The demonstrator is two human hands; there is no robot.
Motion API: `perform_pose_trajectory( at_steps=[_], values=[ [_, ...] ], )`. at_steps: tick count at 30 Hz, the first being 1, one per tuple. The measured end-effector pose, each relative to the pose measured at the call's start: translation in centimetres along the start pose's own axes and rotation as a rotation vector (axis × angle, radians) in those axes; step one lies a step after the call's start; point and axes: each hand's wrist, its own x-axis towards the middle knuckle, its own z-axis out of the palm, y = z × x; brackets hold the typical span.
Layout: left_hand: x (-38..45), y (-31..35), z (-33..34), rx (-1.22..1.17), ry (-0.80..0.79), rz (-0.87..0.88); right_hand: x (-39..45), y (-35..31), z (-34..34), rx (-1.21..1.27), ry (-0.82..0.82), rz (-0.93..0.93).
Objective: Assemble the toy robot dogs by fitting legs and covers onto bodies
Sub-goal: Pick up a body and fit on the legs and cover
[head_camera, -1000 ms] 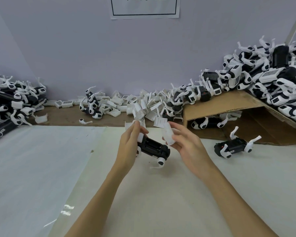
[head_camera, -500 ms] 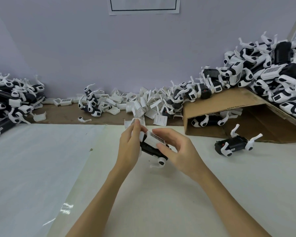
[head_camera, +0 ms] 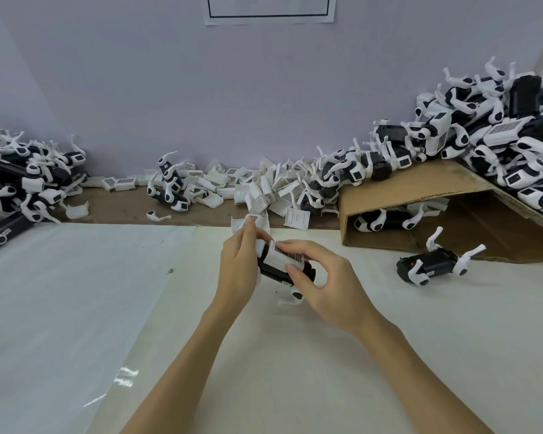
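- A black toy dog body (head_camera: pixel 278 272) is held just above the white table (head_camera: pixel 326 355), near its centre; a white cover (head_camera: pixel 281 256) with a dark grille strip is laid along the body's top.
- The left end of the body is gripped by the left hand (head_camera: pixel 237 270), fingers curled round it, forefinger reaching up past the cover's far corner.
- The cover is pinched by the right hand (head_camera: pixel 323 285) — thumb low against the body's near side, fingers arched over the top.
- One white leg (head_camera: pixel 292 297) hangs below the body, close to the table.
- The step in hand is judged to be the seating of the cover; whether it is fully clicked home cannot be told.
- Even downward pressure along the cover would be called for next, with the body kept steady by the left hand.
- To the right, well apart, a second dog (head_camera: pixel 431 266) lies on the table before a tilted cardboard sheet (head_camera: pixel 420 183).
- Loose white covers (head_camera: pixel 257 192) are heaped at the far edge — dogs are piled at far left (head_camera: pixel 22 189) and far right (head_camera: pixel 499 136).
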Motion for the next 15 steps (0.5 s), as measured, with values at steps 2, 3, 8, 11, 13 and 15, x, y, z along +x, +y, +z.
perform_pose_trajectory(
  at_steps=[2, 3, 8, 11, 13, 15],
  values=[
    [0.1, -0.1, 0.0, 0.01, 0.004, -0.004, 0.0, -0.1, 0.1, -0.013, -0.002, -0.029],
    [0.1, -0.1, -0.1, 0.006, 0.005, -0.007, 0.0, -0.2, 0.2, -0.032, -0.002, -0.043],
    [0.3, -0.3, -0.4, -0.034, 0.004, -0.075, 0.1, -0.1, 1.0, -0.128, -0.004, -0.049],
    [0.4, -0.4, -0.5, -0.037, -0.016, -0.095, -0.2, -0.1, 1.4, -0.227, -0.04, -0.033],
    [0.5, -0.3, -0.5, -0.055, -0.05, -0.084, -0.4, 0.1, 1.9, -0.4, -0.058, -0.064],
    [0.4, -0.2, -0.4, -0.065, -0.106, -0.042, -0.4, 0.2, 2.4, -0.492, 0.004, -0.077]
  ],
)
